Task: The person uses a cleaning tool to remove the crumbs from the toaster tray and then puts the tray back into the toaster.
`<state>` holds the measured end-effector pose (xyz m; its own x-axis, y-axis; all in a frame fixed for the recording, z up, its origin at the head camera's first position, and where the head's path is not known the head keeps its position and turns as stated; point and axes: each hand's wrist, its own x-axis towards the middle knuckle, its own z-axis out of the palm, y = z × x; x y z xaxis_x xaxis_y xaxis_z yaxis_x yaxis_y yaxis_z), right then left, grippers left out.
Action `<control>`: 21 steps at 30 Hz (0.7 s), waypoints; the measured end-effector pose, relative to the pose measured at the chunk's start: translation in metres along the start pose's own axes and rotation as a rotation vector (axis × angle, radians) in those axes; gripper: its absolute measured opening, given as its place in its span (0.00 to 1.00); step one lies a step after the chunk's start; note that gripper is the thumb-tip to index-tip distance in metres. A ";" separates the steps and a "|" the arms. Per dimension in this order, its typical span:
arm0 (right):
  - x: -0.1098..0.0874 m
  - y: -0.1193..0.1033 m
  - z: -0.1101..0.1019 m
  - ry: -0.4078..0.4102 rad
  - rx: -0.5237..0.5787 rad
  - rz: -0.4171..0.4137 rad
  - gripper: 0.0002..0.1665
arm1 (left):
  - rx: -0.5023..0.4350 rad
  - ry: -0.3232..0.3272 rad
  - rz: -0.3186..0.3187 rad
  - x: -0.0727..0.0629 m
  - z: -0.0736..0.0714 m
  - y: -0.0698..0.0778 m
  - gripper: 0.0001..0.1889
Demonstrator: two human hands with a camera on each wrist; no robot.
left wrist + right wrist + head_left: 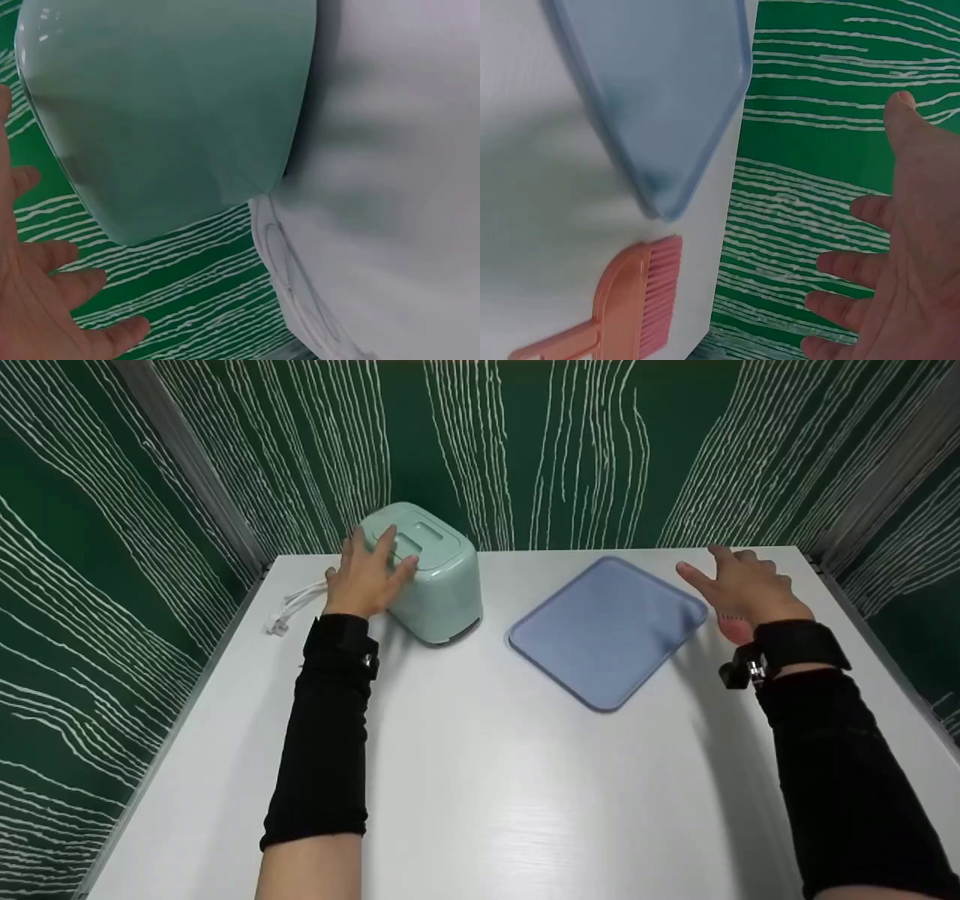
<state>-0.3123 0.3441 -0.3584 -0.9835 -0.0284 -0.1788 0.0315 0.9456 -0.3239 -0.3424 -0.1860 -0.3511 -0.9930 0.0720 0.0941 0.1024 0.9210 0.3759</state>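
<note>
A mint-green toaster (448,604) with two slots in its top stands at the back left of the white table. Over its left side my left hand (364,574) is spread, fingers apart; in the left wrist view a gap shows between that hand and the toaster's smooth wall (172,112). On the right, my right hand (754,585) hovers with fingers spread and nothing in it. Below it lies a coral-pink brush (622,300) with pink bristles, mostly hidden by the hand and wrist in the head view. A blue tray (607,634) lies flat between the hands.
The toaster's white cord (300,598) and its plug lie bundled on the table left of the toaster. Green walls (555,450) with white wavy lines stand behind the white table (480,780) and along both sides.
</note>
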 end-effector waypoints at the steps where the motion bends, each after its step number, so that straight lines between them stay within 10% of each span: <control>1: 0.001 -0.004 0.001 0.007 0.004 -0.010 0.66 | 0.002 0.006 0.007 0.000 0.000 0.001 0.42; 21: 0.024 -0.116 0.067 0.008 0.255 -0.211 0.46 | 0.134 0.067 0.231 -0.004 0.025 0.034 0.37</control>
<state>-0.3278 0.2117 -0.3876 -0.9745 -0.2114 -0.0759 -0.1304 0.8077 -0.5750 -0.3367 -0.1457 -0.3622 -0.9375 0.2651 0.2255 0.3128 0.9258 0.2124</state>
